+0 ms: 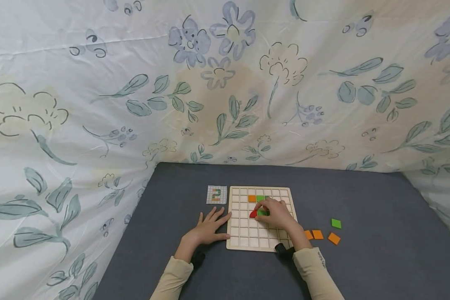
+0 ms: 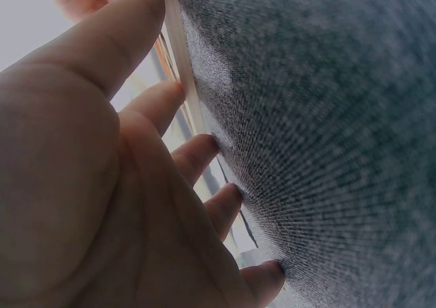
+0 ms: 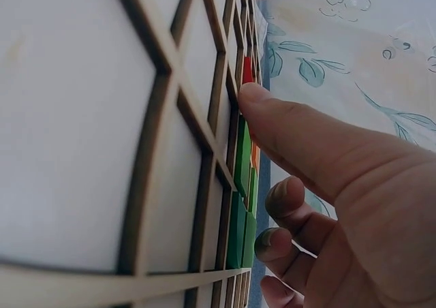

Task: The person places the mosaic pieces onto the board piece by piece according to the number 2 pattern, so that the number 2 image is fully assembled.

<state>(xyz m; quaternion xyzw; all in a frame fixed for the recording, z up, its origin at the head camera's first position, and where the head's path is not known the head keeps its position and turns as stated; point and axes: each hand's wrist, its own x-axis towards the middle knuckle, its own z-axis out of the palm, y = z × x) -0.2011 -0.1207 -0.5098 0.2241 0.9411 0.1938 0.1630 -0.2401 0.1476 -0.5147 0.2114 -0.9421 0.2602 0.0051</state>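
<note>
A pale wooden grid board lies on the dark table. My right hand is over its upper middle, pinching a red tile between thumb and fingers. In the right wrist view the red tile shows at the thumb tip, its underside hidden. Around it in the board's cells sit an orange tile and green tiles, some partly covered by the hand. With fingers spread, my left hand rests at the board's left edge; in the left wrist view its thumb and index finger touch the wooden rim.
A small pattern card with a coloured figure on a grid lies just left of the board. Right of the board are several loose orange tiles and a green tile. Flowered cloth hangs behind the table.
</note>
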